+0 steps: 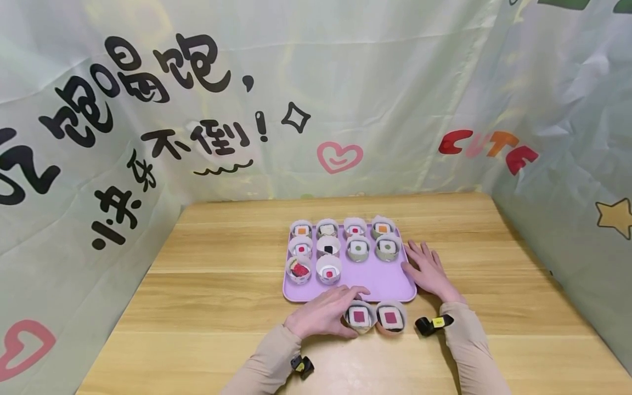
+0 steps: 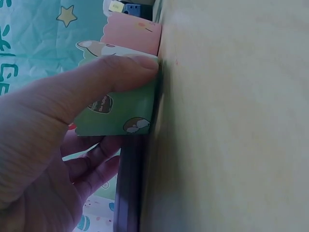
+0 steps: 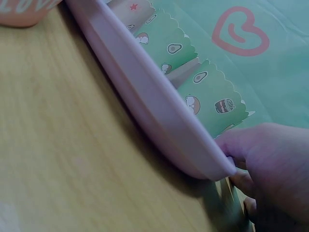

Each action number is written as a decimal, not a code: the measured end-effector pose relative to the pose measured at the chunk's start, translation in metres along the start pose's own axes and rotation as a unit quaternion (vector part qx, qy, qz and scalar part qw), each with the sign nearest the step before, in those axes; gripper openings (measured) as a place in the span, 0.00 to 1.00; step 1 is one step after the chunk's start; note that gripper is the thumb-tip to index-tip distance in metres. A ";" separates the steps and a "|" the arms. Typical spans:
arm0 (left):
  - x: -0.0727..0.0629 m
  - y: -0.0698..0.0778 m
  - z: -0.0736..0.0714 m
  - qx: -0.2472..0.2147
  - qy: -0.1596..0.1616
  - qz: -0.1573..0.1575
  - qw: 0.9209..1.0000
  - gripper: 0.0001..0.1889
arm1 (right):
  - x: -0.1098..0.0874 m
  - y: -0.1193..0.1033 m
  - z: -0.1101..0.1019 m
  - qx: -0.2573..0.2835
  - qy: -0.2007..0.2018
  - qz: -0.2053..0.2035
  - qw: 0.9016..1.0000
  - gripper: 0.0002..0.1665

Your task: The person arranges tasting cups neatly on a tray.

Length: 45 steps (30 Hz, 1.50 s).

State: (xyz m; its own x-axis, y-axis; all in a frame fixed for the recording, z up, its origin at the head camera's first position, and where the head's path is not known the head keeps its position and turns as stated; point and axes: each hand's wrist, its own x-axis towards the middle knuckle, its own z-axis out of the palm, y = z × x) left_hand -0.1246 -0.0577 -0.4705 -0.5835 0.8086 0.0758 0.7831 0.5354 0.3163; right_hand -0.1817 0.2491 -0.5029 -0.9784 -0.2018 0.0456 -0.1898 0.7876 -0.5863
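On the table in front of the tray, my left hand holds a green paper cup, its thumb across the near side and its fingers round the far side. Inside that cup is a white square piece with a dark pink centre. Close on its right stands a pinkish paper cup with a similar piece. My right hand is at the right edge of the lilac tray, its thumb touching the rim and its fingers stretched out. Several paper cups with small food-like pieces stand in rows on the tray.
The tray lies on a wooden table. A printed cloth with lettering and hearts hangs behind and at both sides. Wrist cameras are strapped to both sleeves. On the tray, a cup with a red piece stands at the left.
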 end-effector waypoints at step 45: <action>0.015 -0.006 -0.046 -0.071 0.028 -0.015 0.997 0.46 | 0.000 -0.002 -0.002 0.002 0.002 -0.003 1.000 0.36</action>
State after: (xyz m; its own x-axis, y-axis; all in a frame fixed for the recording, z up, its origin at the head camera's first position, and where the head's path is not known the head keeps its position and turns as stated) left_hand -0.1477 -0.0600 -0.4280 -0.6205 0.7757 0.1151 0.7289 0.5163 0.4495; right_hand -0.1817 0.2489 -0.5004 -0.9775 -0.2043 0.0533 -0.1960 0.7839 -0.5892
